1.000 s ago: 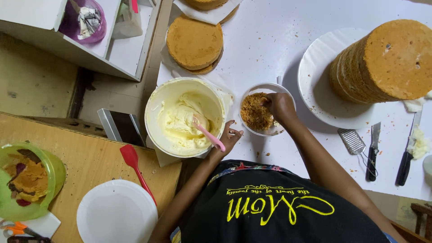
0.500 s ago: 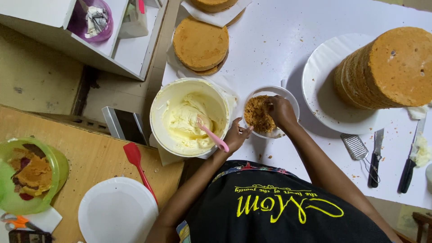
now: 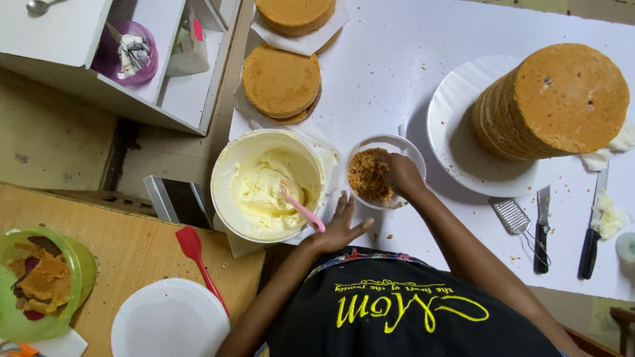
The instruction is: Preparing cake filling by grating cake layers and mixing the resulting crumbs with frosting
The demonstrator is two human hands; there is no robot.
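White paper covers the bench point(image 3: 410, 53) under your hands.

- Your right hand point(image 3: 399, 173): fingers bunched down in a small white bowl point(image 3: 387, 142) of brown crumbs point(image 3: 366, 175); whether it grips any crumbs cannot be told.
- Your left hand point(image 3: 338, 227): released, fingers spread flat on the bench, just below and between the two bowls.
- Cream tub point(image 3: 268, 184), just left of your left hand: pale frosting, with a pink spatula point(image 3: 301, 210) whose handle points at that hand.
- Stacked cake point(image 3: 552, 100) on a white plate point(image 3: 456, 142), right of your right hand.
- Grater point(image 3: 510, 215) and two knives point(image 3: 541, 228), right of your right forearm.
- Single cake rounds point(image 3: 280, 80), beyond the tub.
- Red spatula point(image 3: 196, 254) and green bowl point(image 3: 73, 281) of scraps, well left of your left hand.
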